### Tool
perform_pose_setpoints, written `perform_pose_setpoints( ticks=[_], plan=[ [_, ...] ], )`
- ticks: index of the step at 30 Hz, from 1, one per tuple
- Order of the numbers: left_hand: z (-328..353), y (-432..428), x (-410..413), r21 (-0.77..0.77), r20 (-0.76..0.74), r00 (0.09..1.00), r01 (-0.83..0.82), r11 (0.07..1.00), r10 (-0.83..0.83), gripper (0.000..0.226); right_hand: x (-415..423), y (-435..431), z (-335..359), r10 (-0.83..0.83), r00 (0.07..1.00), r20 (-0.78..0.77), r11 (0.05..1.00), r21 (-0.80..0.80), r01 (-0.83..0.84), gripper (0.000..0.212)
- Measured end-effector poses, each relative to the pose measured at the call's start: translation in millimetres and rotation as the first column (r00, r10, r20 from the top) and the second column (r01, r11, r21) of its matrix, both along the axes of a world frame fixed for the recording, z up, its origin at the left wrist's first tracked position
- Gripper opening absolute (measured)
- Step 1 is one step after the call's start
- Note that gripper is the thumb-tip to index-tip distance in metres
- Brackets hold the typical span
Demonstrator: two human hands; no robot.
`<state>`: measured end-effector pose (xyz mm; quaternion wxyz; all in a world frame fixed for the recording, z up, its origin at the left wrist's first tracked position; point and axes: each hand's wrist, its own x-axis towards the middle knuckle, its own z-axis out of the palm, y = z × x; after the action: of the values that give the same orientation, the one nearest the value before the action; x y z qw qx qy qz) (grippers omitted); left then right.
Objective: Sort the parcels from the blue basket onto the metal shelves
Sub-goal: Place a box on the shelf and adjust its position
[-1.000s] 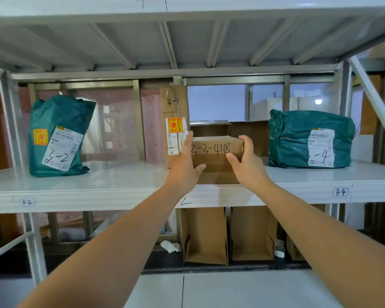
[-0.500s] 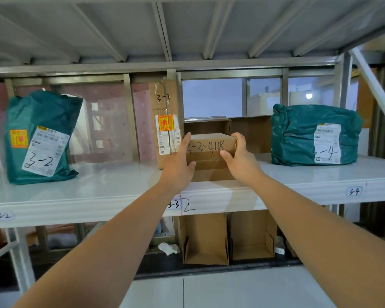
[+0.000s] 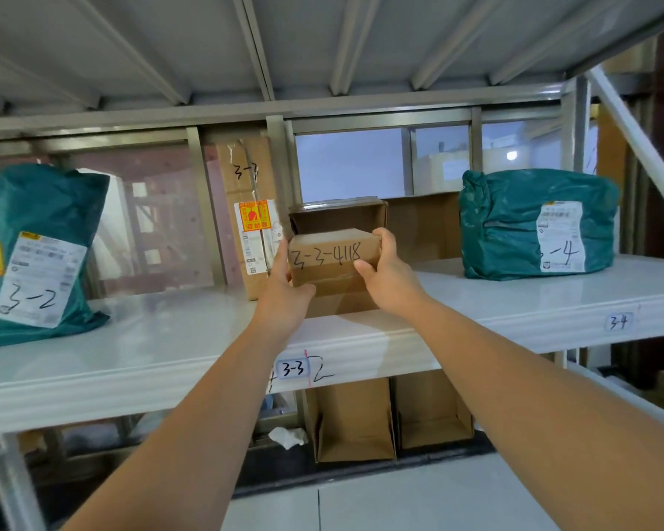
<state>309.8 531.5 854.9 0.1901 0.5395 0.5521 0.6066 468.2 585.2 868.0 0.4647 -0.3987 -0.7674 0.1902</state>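
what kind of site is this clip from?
Probably a parcel depot or pickup point: a metal shelf carrying a bay tag reading 3-3, a box handwritten 3-3-4118, and a green bag marked 3-2.

Soft, cool light comes through the window panes [image 3: 345, 162] behind the hands, and a small lamp [image 3: 511, 155] glows up and right of the right hand [image 3: 391, 281]. The shelf [image 3: 514, 300] has a dull sheen, with faint shadow under the left hand [image 3: 284, 300]. Writing on the box [image 3: 330, 258] between them is sharp. Straight lines bow toward the frame edges.
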Motion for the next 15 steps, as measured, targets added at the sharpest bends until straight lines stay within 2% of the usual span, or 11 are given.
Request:
perform_pose_setpoints(
  ticks=[7, 11, 13, 15],
  plan=[
    [0.0, 0.6, 0.9, -0.029, 0.01, 0.999, -0.041, 0.999, 0.041, 0.091, -6.9, 0.2, -2.4, 0.008, 0.999, -0.053, 1.0, 0.006, -0.007, 0.06],
    [0.6, -0.4, -1.1, -0.009, 0.017, 0.999, -0.05, 0.999, 0.051, 0.09, -6.3, -0.1, -3.1, -0.005, 0.997, -0.078, 1.0, -0.005, 0.005, 0.071],
    [2.9, -6.0, 1.8, 0.015, 0.004, 0.996, -0.086, 0.996, 0.085, 0.089, -6.7, -2.4, -3.2, -0.077, 0.992, -0.103, 0.992, 0.087, 0.086, 0.073],
    [4.1, -13.7, 9.4, 0.054, -0.099, 0.977, -0.182, 0.982, 0.187, 0.087, -7.4, -7.2, -4.5, -0.177, 0.981, -0.075, 0.947, 0.257, 0.19, 0.068]
  ],
)
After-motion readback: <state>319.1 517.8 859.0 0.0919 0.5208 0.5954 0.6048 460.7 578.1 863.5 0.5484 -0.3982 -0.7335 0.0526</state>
